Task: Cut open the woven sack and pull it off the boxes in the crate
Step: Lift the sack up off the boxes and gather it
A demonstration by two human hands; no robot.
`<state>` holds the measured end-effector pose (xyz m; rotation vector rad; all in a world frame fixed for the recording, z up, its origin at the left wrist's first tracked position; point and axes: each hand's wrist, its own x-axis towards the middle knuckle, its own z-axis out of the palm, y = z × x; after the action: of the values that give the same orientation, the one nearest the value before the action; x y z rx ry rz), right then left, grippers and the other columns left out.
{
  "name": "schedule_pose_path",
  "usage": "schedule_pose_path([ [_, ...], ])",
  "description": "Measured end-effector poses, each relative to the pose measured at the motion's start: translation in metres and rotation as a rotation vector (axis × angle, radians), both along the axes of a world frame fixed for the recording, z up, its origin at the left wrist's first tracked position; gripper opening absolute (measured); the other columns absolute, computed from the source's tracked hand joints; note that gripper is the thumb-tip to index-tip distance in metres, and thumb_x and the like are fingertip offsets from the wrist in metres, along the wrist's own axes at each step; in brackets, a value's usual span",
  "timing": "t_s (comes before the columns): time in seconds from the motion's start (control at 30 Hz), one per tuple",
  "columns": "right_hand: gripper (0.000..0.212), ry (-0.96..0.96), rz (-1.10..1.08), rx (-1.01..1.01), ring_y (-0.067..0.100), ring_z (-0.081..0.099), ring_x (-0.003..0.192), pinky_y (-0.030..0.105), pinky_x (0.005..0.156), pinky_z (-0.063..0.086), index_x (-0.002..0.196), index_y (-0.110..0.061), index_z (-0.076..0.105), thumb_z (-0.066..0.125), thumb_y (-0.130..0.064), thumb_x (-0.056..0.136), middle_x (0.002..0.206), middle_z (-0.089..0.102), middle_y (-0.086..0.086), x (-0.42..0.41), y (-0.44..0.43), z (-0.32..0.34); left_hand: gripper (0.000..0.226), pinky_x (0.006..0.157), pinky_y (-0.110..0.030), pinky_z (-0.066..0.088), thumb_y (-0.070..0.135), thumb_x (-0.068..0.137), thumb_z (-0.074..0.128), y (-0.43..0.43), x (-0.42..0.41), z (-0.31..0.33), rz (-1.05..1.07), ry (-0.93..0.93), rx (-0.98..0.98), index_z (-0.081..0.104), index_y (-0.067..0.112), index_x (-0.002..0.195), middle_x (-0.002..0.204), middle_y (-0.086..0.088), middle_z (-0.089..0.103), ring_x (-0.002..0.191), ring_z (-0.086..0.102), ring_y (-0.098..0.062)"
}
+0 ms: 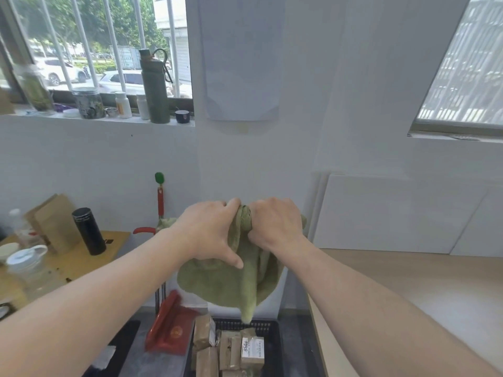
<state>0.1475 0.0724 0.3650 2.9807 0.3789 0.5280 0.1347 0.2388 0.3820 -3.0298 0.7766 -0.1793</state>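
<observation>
I am holding the soft green woven sack (234, 278) tight in my left hand (209, 232) and right hand (275, 227), fingers closed, lifting straight up, clear of the brown paper boxes (228, 349) in the black plastic crate (275, 346).

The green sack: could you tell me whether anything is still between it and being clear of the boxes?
Nothing visible: both hands, left and right, hold the sack bunched above the boxes; its lowest tip hangs near the crate rim.

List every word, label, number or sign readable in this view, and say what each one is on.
Nothing can be read with certainty.
White label on a box in the crate: dark handwritten marks and printed lines, too blurred to read.
Round gold emblem on the red folder: too small to read.
Label on the white pill bottle on the windowsill: blurred.
Paper sheet on the wall: no legible text.
</observation>
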Motion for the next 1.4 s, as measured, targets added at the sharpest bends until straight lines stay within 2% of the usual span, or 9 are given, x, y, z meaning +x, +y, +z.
schedule_pose_path([
  [0.17, 0.006, 0.183, -0.035, 0.183, 0.020, 0.053, 0.055, 0.028, 0.051, 0.041, 0.072, -0.016, 0.054, 0.056, -0.013, 0.068, 0.067, 0.059, 0.000, -0.008, 0.005, 0.009, 0.067, 0.078, -0.036, 0.044, 0.039, 0.076, 0.081, -0.009, 0.001, -0.021, 0.117, -0.341, 0.132, 0.041, 0.018, 0.126, 0.103, -0.002, 0.066, 0.095, 0.065, -0.028],
  [0.27, 0.004, 0.263, -0.031, 0.204, 0.022, 0.056, 0.057, 0.028, 0.050, 0.042, 0.071, -0.014, 0.056, 0.056, -0.013, 0.067, 0.068, 0.061, 0.002, -0.006, 0.010, 0.008, 0.040, 0.065, -0.035, 0.039, 0.018, 0.081, 0.064, -0.007, 0.002, -0.020, 0.204, -0.323, 0.112, 0.045, 0.021, 0.116, 0.076, 0.003, 0.056, 0.071, 0.057, -0.029],
  [0.4, 0.018, 0.261, -0.005, 0.213, 0.027, 0.062, 0.064, 0.029, 0.054, 0.045, 0.081, -0.018, 0.062, 0.059, -0.018, 0.063, 0.071, 0.064, -0.001, -0.001, 0.007, 0.001, 0.031, 0.060, -0.033, 0.040, 0.025, 0.078, 0.059, -0.007, 0.008, -0.017, 0.177, -0.241, 0.064, 0.047, 0.025, 0.106, 0.068, 0.005, 0.045, 0.067, 0.056, -0.030],
  [0.67, 0.086, -0.213, 0.157, 0.006, 0.035, 0.051, 0.119, 0.050, 0.109, 0.032, 0.134, -0.020, 0.051, 0.078, -0.053, 0.059, 0.133, 0.050, 0.014, 0.006, -0.005, -0.019, 0.025, 0.065, -0.033, 0.047, 0.030, 0.070, 0.059, -0.001, 0.023, -0.011, 0.293, -0.035, -0.215, 0.063, 0.029, 0.095, 0.076, 0.005, 0.058, 0.075, 0.060, -0.028],
  [0.83, 0.126, -0.264, 0.118, -0.019, 0.038, 0.043, 0.138, 0.053, 0.118, 0.025, 0.152, -0.013, 0.041, 0.092, -0.060, 0.046, 0.140, 0.049, 0.015, 0.006, -0.008, -0.019, 0.007, 0.062, -0.031, 0.052, 0.022, 0.071, 0.062, 0.001, 0.037, 0.002, 0.284, 0.305, -0.532, 0.066, 0.017, 0.073, 0.069, 0.003, 0.069, 0.066, 0.065, -0.023],
  [0.93, 0.091, -0.341, 0.127, 0.021, 0.037, 0.053, 0.125, 0.052, 0.116, 0.031, 0.136, -0.013, 0.056, 0.089, -0.037, 0.055, 0.123, 0.060, 0.011, 0.012, -0.011, -0.016, 0.008, 0.056, -0.031, 0.043, 0.006, 0.066, 0.067, -0.002, 0.034, 0.013, 0.184, 0.611, -0.678, 0.061, 0.009, 0.069, 0.061, -0.006, 0.055, 0.057, 0.054, -0.021],
  [1.1, 0.028, -0.441, 0.193, 0.035, 0.032, 0.056, 0.075, 0.043, 0.092, 0.045, 0.088, -0.016, 0.064, 0.078, -0.017, 0.063, 0.077, 0.060, 0.004, 0.020, -0.008, -0.012, 0.016, 0.054, -0.028, 0.037, -0.001, 0.068, 0.070, 0.000, 0.027, 0.021, 0.142, 0.695, -0.666, 0.057, 0.008, 0.071, 0.062, -0.008, 0.050, 0.059, 0.049, -0.021],
  [1.23, 0.020, -0.413, 0.155, -0.013, 0.028, 0.051, 0.060, 0.038, 0.067, 0.039, 0.067, -0.018, 0.059, 0.070, -0.004, 0.058, 0.061, 0.055, 0.001, 0.019, -0.004, -0.008, 0.014, 0.055, -0.029, 0.042, 0.012, 0.066, 0.067, 0.000, 0.029, 0.015, 0.063, 0.639, -0.623, 0.054, 0.012, 0.066, 0.058, -0.002, 0.053, 0.056, 0.052, -0.021],
  [1.4, 0.030, -0.253, 0.084, -0.053, 0.026, 0.046, 0.054, 0.034, 0.066, 0.029, 0.058, -0.022, 0.044, 0.071, -0.012, 0.051, 0.053, 0.055, -0.002, 0.016, 0.002, -0.003, 0.046, 0.067, -0.042, 0.057, 0.039, 0.066, 0.073, 0.005, 0.027, 0.010, 0.073, 0.376, -0.425, 0.043, 0.024, 0.099, 0.087, -0.003, 0.065, 0.078, 0.065, -0.024],
])
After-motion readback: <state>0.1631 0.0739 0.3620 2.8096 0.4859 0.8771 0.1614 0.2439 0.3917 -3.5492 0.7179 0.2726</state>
